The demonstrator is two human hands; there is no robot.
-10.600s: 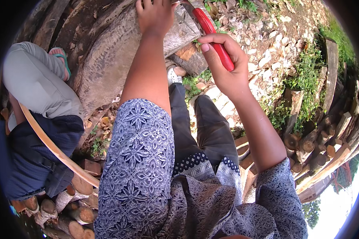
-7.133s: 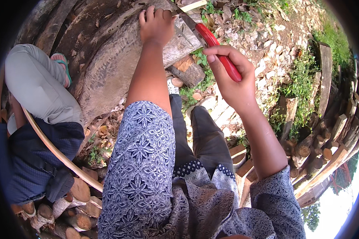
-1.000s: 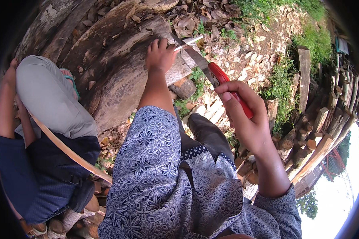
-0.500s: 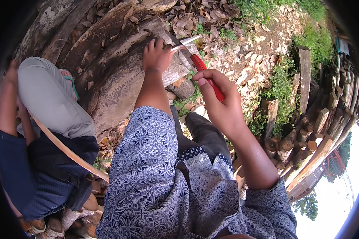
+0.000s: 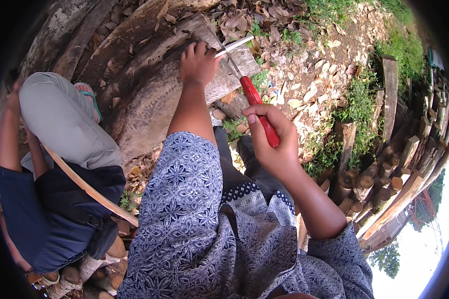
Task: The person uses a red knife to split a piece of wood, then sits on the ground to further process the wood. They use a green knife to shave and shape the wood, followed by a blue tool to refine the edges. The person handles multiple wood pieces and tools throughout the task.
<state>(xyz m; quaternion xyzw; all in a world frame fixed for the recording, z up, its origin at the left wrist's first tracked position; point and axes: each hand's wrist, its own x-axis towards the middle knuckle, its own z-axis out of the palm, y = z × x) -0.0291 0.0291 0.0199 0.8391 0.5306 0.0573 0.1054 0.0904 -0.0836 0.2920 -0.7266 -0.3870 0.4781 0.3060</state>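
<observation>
My right hand (image 5: pixel 272 144) grips the red handle of a knife (image 5: pixel 257 107), its dark blade slanting up and to the left. The blade tip meets a thin pale stick (image 5: pixel 234 46) that my left hand (image 5: pixel 199 62) holds against a large weathered log (image 5: pixel 149 94). Both arms reach forward in blue patterned sleeves. The part of the stick inside my left fist is hidden.
A second person (image 5: pixel 60 164) in a grey and dark blue outfit crouches at my left, with a long thin wooden strip (image 5: pixel 87 187) across them. Cut firewood logs (image 5: pixel 379 179) are stacked at the right. Dry leaves, wood chips and grass cover the ground ahead.
Over the last second my right hand brought the knife down and forward, so the blade again rests at the stick by my left hand. The view has shifted slightly.
</observation>
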